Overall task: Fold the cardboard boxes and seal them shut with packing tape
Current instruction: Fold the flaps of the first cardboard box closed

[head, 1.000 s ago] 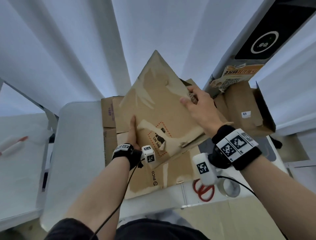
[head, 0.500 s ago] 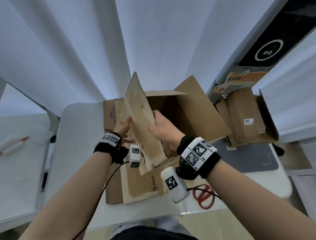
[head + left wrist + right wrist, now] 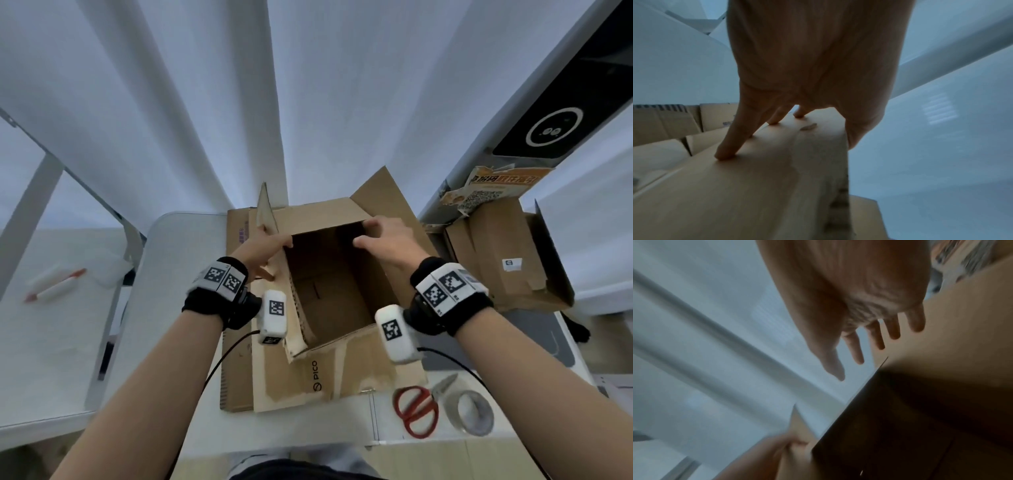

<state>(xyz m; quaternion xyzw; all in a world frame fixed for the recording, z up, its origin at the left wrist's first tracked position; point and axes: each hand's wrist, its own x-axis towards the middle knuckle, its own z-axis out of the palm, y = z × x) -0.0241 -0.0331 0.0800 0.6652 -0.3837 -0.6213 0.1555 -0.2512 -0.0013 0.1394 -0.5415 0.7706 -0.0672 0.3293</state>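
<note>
A brown cardboard box (image 3: 342, 373) marked PICO stands opened out on the table, its mouth facing up at me and its flaps spread outward. My left hand (image 3: 270, 243) grips the upright left flap (image 3: 777, 178): fingers (image 3: 723, 154) press its outer face and the thumb lies on the inner side. My right hand (image 3: 366, 233) is at the far right corner of the mouth, fingers (image 3: 859, 360) spread and nearly straight against the right flap (image 3: 962, 321), thumb over the opening. A roll of clear packing tape (image 3: 471, 413) lies at the table's front right.
Red-handled scissors (image 3: 416, 409) lie beside the tape. Flattened cardboard (image 3: 238, 233) lies under and left of the box. More cardboard boxes (image 3: 496, 260) are piled at the right. A white curtain hangs behind the white table (image 3: 171, 291).
The flat carton that both hands held up has been pulled open into a box and set down mouth up. The left hand moved to the left flap, the right hand to the far right corner.
</note>
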